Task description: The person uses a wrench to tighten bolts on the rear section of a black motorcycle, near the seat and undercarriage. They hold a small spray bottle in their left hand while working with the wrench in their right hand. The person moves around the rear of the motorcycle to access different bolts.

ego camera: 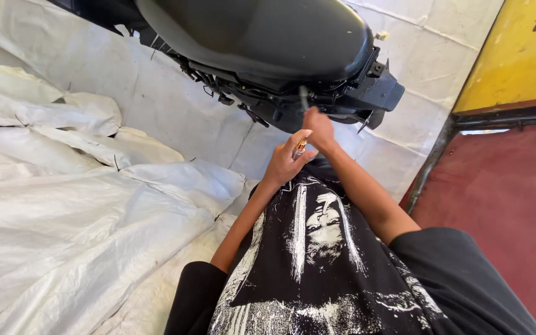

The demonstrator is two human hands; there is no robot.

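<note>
White woven plastic sheeting covers the floor, rumpled into folds toward its left edge and flatter under the vehicle; judged to be there as a ground cover beneath the work.

A black scooter stands on the sheet at the top of view, seat uppermost, its dark frame and wiring exposed below the seat line. Its tail end lies near the sheet's right edge, where a metal sill borders a red floor and a yellow panel.

Right hand: raised to the underside of the scooter's rear, fingers curled closed about a thin grey shaft that stands nearly upright into the frame. What the shaft meets is hidden in shadow.

Left hand: just beside and below the right, fingers loosely closed on a small slim tool with a copper-and-white tip pointing up. Probably kept ready, close to the working point.

Both forearms extend from a black printed shirt.
</note>
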